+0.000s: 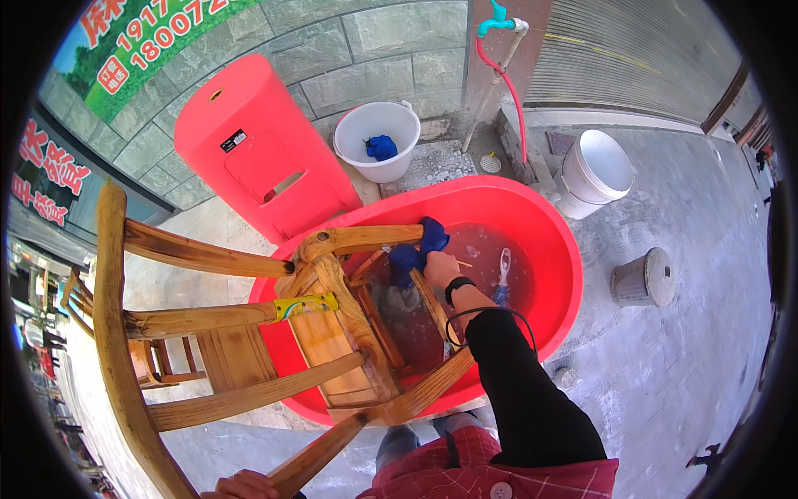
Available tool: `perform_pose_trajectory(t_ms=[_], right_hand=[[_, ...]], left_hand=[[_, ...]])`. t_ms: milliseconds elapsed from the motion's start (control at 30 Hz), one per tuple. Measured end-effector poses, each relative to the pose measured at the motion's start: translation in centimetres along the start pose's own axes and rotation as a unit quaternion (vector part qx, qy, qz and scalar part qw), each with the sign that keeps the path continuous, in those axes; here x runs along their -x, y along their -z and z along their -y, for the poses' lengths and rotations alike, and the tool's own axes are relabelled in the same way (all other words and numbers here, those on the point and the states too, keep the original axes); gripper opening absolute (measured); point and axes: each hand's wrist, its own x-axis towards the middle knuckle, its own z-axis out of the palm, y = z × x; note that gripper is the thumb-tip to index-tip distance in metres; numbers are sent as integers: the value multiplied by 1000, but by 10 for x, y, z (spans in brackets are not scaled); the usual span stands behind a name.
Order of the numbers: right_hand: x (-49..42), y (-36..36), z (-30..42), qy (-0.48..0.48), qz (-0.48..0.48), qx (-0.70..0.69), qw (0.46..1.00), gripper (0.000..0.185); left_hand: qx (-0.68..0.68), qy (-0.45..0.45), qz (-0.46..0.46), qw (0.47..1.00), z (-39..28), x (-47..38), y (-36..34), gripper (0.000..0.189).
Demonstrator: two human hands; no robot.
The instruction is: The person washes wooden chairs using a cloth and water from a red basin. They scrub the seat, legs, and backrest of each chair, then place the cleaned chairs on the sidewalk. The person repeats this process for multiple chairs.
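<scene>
A wooden chair lies tipped over a large red plastic tub, its legs and rungs down over cloudy, sudsy water. My right hand grips a wet dark blue cloth, wrapped against a chair leg above the water. At the lower left, my left hand holds the post of the chair's back near the picture's rim. A yellow printed strip is wrapped around one slat. In the water, a brush with a white handle rests near the tub's right side.
Behind the tub stand a red plastic bin and a white basin with a blue cloth inside. A tap with a red hose is at the wall. On the right are a white bucket and a grey container. More wooden chairs stand left.
</scene>
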Motion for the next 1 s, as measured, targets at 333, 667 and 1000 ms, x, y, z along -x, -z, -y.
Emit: perform_pose_trajectory(t_ms=[333,667,1000], right_hand=[[148,57,0,308,-25,67,949,20],[78,34,17,278,-58,-12,959,35],[92,-1,-5,300,-5,57,952,26]], left_hand=[[-72,46,-67,994,-1,3,-2,42],[-73,31,-47,996,2,1,6,41],[-76,34,-49,995,1,3,4,40]])
